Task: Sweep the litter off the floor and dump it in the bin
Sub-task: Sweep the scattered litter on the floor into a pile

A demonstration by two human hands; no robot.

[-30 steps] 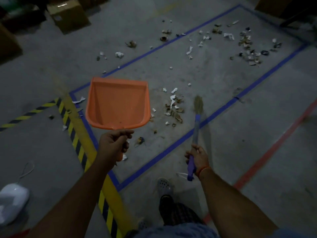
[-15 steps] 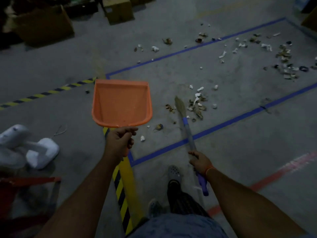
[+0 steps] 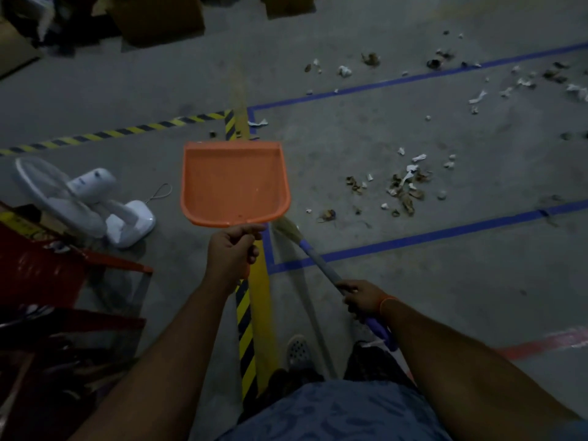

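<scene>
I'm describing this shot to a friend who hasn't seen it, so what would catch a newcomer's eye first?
The bright orange plastic dustpan stands out at centre, empty and held up by the left hand at its handle. To its right, torn white paper and brown scraps of litter lie scattered on the grey concrete floor between blue tape lines. The right hand holds a purple-handled broom, its bristles just below the dustpan.

White fan (image 3: 86,198) lying on floor, beside red frame (image 3: 63,265); cardboard boxes (image 3: 159,17) beyond.
</scene>
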